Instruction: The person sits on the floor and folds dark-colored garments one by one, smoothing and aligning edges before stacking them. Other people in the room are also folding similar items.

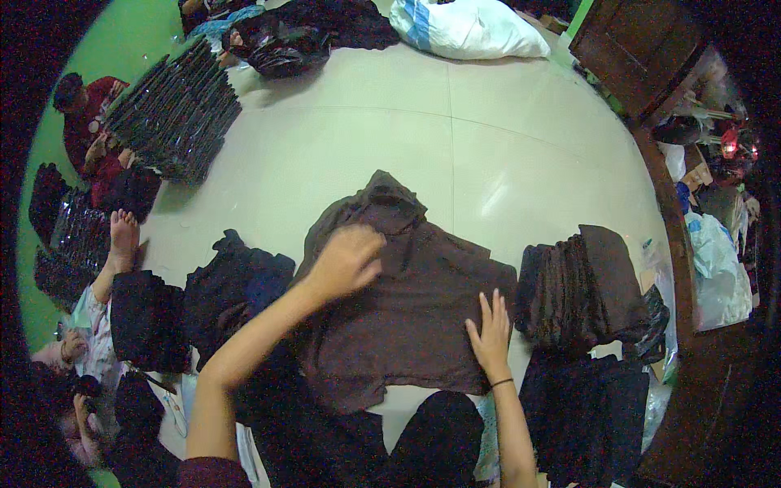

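Note:
A dark brown garment (407, 317) lies spread on the floor in front of me, with a bunched, raised part at its far end. My left hand (351, 259) is over its upper left part, near the bunched cloth. That hand is smeared by motion, so whether its fingers grip any cloth cannot be made out. Flat on the garment's right side rests my right hand (490, 329), fingers stretched out and holding nothing. A dark band circles the right wrist.
Folded brown garments (582, 285) form a stack at right, dark cloth (582, 407) below it. Dark clothes (236, 281) lie at left. Beyond are black plastic-wrapped packs (179, 114) and a white sack (472, 31). Another person (85, 122) sits far left; someone's bare foot (124, 240) is nearer.

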`<action>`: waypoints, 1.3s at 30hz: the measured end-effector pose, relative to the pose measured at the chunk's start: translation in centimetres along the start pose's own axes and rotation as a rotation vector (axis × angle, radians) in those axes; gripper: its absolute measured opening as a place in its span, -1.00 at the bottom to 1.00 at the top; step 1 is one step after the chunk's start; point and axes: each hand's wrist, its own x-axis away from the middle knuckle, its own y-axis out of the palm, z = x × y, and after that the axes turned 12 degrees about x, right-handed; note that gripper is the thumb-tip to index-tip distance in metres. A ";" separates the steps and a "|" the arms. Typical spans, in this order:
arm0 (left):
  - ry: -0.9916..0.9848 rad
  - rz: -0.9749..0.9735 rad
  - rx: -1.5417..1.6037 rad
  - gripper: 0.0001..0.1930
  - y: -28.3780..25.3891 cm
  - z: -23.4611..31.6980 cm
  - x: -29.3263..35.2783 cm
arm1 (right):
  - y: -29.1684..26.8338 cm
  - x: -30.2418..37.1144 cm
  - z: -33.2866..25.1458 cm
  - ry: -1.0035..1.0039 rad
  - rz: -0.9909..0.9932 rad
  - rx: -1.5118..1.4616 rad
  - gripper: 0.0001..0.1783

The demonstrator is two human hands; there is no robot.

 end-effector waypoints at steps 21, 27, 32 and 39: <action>-0.240 -0.250 -0.191 -0.48 3.0 -0.5 7.2 | 1.4 3.9 -0.9 -0.146 -0.139 0.058 -0.41; -0.275 -0.333 -0.446 -0.45 3.2 0.3 7.2 | 0.8 3.5 -1.0 -0.161 -0.110 0.045 -0.45; -0.096 -0.821 0.004 -0.74 2.5 9.1 9.9 | -0.6 8.2 -0.6 -0.131 -0.107 -0.167 -0.63; 0.057 -0.557 0.004 -0.77 0.4 11.3 17.1 | -2.0 12.6 3.1 0.110 0.024 -0.072 -0.74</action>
